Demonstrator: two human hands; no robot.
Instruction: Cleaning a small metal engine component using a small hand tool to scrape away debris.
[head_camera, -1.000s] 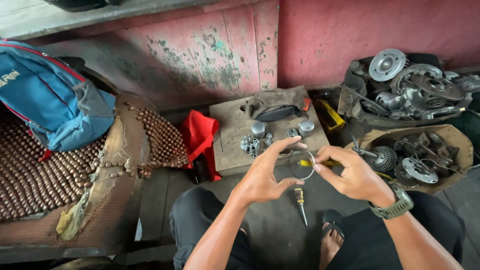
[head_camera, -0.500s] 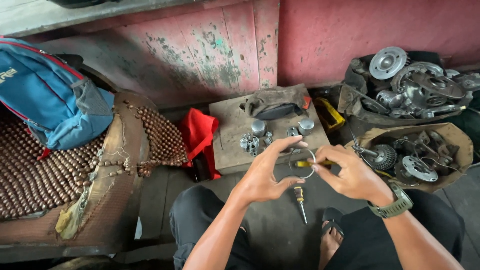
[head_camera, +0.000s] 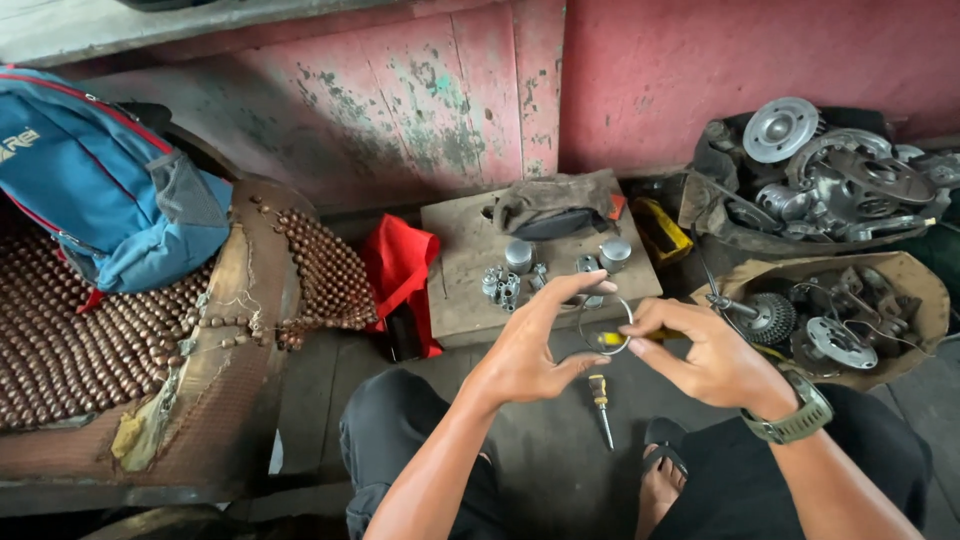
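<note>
The thin round ring (head_camera: 606, 325) is shiny metal wire. The flat brown board (head_camera: 470, 290) is rough, matt wood. The small grey cups (head_camera: 518, 256) look like smooth metal. The red rag (head_camera: 400, 270) is soft cloth. The pink wall (head_camera: 420, 90) has rough, peeling paint.

A blue backpack (head_camera: 95, 175) rests at the far left on a seat cover of brown wooden beads (head_camera: 120, 330), and a red cloth (head_camera: 400, 275) lies just right of the beads. In the middle, a wooden block (head_camera: 470, 290) carries small metal parts (head_camera: 505, 283) and a grey rag (head_camera: 555, 205). At the right, two piles of metal discs and gears (head_camera: 830, 180) sit against the pink wall (head_camera: 700, 60), and a screwdriver (head_camera: 600, 405) lies on the near floor.
</note>
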